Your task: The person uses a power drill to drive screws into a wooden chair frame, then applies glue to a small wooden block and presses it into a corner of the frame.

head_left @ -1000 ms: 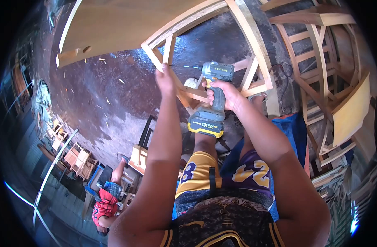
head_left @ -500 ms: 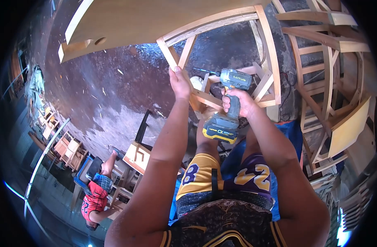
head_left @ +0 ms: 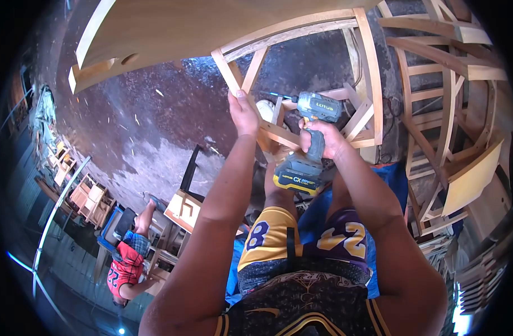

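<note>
My left hand (head_left: 243, 113) clamps the wooden frame (head_left: 301, 84); my right hand (head_left: 322, 140) grips the drill (head_left: 309, 140), stacked frames (head_left: 447, 112) crowding just right, another person (head_left: 127, 260) below

We see a strong fisheye view — straight wooden slats bow into curves, and the corners fall into a black vignette. Daylight is bright and even, warm on the pale wooden frame (head_left: 301, 33) at the top. The dark concrete floor (head_left: 155, 123) carries a pale, washed-out patch of sheen near its middle. Blue-white flare streaks along the lower left and lower right edges. The centre is sharp — we can read the lettering on the cordless drill (head_left: 309, 143) — while the rim smears and softens.
</note>
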